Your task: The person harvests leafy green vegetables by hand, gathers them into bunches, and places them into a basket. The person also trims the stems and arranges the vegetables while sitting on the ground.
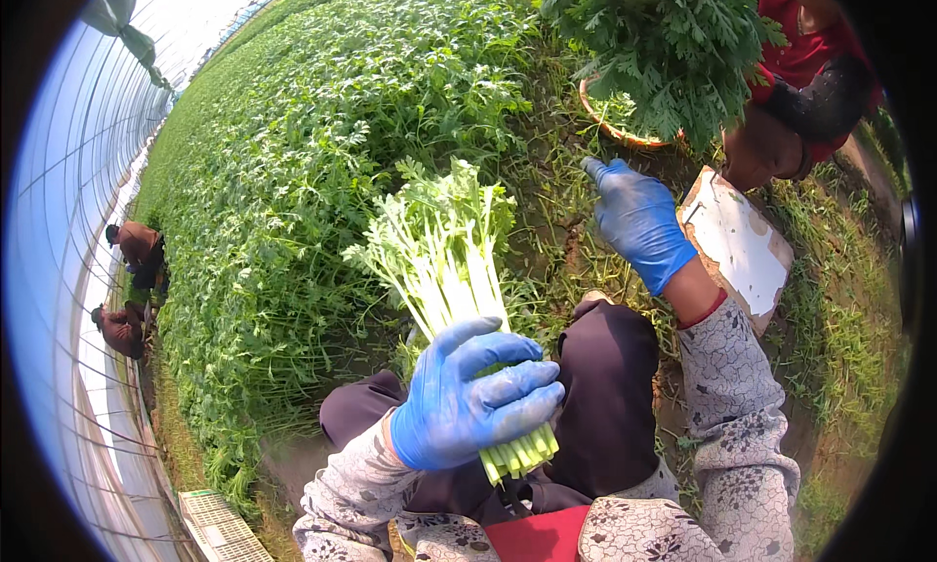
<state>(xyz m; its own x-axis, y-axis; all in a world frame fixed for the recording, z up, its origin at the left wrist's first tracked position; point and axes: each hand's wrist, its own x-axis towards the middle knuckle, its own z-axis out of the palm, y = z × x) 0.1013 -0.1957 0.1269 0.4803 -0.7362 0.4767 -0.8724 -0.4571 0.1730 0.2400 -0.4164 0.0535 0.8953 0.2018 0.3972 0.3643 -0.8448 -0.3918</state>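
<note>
My left hand, in a blue glove, is closed around a bundle of cut leafy greens with lobed leaves, like garland chrysanthemum. The pale, trimmed stem ends poke out below my palm, over my lap, and the leaves point away from me. My right hand, gloved in blue too, reaches forward over the ground with its index finger extended. Its palm and other fingers are hidden, so whether it holds anything is unclear. Beyond it, a large dark green leafy bunch hangs over an orange-rimmed basin containing loose greens.
A co-worker in red is close at the upper right. A worn white board lies beside my right forearm. Dense growing greens fill the left and middle. Two people crouch at far left, and a plastic crate sits lower left.
</note>
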